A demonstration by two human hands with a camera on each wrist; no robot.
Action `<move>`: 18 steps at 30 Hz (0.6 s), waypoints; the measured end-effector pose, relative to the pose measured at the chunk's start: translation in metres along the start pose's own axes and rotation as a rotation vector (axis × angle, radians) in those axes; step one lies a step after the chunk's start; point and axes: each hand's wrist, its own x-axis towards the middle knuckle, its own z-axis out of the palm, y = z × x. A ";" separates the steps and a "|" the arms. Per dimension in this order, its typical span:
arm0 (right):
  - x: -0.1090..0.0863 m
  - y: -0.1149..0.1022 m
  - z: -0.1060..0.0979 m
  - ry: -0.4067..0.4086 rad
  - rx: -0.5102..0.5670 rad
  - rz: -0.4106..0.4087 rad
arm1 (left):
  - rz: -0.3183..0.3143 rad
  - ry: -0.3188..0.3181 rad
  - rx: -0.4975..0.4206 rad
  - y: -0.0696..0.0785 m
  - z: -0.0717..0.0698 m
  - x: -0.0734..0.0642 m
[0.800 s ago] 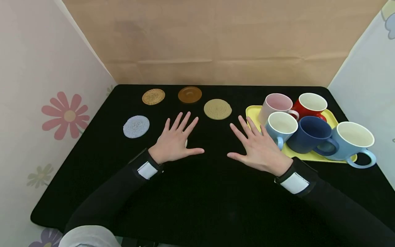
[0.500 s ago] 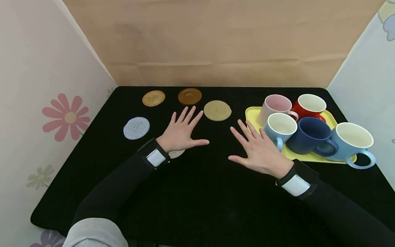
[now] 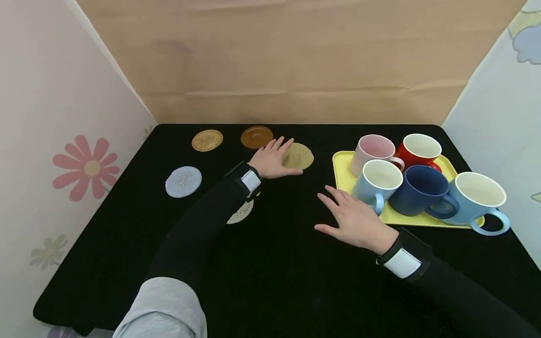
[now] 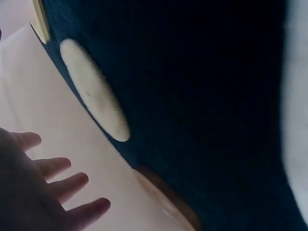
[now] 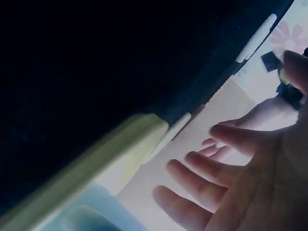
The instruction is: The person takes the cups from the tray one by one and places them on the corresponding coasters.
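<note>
My left hand (image 3: 274, 162) is held over the far part of the black table with fingers spread, holding nothing. From the head view it overlaps the left edge of a round beige woven coaster (image 3: 301, 156); the left wrist view shows its fingers (image 4: 67, 187) apart from the coasters. Behind it lies a brown coaster (image 3: 255, 136). Under the left forearm a whitish coaster (image 3: 242, 214) is partly hidden. My right hand (image 3: 357, 220), fingers spread and slightly bent, hovers in front of the yellow tray (image 3: 343, 171), nearest a light blue mug (image 3: 376, 183), and holds nothing.
Also on the tray are a pink mug (image 3: 367, 155), a red mug (image 3: 412, 155), a dark blue mug (image 3: 416, 197) and a larger light blue mug (image 3: 469, 202) at its right edge. Further left lie a tan wicker coaster (image 3: 207, 140) and a pale blue coaster (image 3: 183, 181).
My left hand has moved forward and right towards the beige coaster, uncovering part of the whitish one. My right hand has dropped slightly, its fingers bending a little. The head view has shifted slightly.
</note>
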 end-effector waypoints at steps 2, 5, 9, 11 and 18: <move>-0.002 0.002 0.004 0.004 -0.006 0.012 | -0.029 -0.005 -0.017 0.001 0.004 0.012; -0.003 0.005 0.007 0.019 -0.031 0.026 | -0.076 -0.027 -0.041 0.004 0.009 0.026; -0.002 0.007 0.007 0.004 -0.047 0.054 | -0.119 -0.075 -0.061 0.007 0.016 0.039; -0.002 0.007 0.006 -0.028 -0.038 0.073 | -0.135 -0.091 -0.068 0.008 0.019 0.045; -0.001 0.008 0.005 -0.129 -0.005 0.095 | -0.162 -0.102 -0.070 0.010 0.023 0.059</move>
